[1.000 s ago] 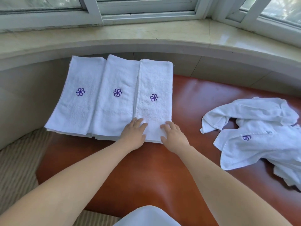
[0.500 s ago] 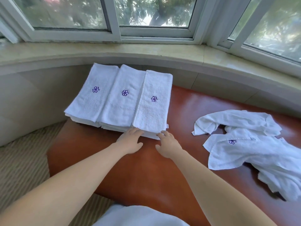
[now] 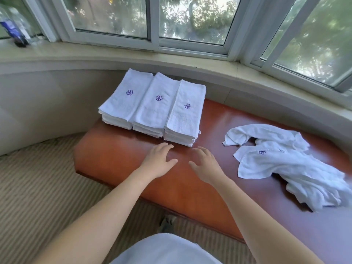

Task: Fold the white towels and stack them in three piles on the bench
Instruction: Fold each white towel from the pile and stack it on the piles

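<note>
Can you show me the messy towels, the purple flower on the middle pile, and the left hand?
messy towels (image 3: 289, 166), head view, top of heap
purple flower (image 3: 159, 98), head view, its centre
left hand (image 3: 159, 161), head view, its back

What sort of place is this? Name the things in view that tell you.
Probably a hotel or guest room by a bay window: a curved stone sill under the window frames, a padded brown bench, and stacks of identical folded towels, each with the same purple flower logo.
</note>
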The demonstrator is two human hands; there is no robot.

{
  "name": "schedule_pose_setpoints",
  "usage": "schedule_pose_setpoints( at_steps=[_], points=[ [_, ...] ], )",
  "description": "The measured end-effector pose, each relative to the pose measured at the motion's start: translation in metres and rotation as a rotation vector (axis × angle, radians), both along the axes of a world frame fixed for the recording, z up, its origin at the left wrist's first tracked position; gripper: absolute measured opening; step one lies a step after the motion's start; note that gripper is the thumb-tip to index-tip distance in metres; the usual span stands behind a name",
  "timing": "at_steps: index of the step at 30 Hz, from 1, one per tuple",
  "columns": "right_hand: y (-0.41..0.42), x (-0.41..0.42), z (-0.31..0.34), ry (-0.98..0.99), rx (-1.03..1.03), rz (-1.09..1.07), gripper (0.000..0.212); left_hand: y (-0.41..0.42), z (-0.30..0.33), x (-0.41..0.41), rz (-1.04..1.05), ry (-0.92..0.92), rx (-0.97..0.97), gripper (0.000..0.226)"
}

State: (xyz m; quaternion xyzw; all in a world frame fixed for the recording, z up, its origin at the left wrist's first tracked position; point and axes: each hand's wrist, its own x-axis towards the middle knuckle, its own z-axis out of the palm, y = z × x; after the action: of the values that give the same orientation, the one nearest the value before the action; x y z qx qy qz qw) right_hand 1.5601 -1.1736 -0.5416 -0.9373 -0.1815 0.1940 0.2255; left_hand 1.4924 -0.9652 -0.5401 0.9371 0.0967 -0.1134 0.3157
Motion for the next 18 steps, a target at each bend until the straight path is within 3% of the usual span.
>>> schedule_pose_setpoints(
  at_steps=[8,18],
  points=[
    [-0.041,-0.081,0.012,0.034,0.048,-0.120,0.055,-0.051,-0.017,-0.066,0.090,-0.029,-0.253,0.054],
    [-0.131,-0.116,0.016,0.070,0.122,-0.390,0.051,-0.124,-0.015,-0.062,0.039,-0.020,-0.391,0.049]
  ],
)
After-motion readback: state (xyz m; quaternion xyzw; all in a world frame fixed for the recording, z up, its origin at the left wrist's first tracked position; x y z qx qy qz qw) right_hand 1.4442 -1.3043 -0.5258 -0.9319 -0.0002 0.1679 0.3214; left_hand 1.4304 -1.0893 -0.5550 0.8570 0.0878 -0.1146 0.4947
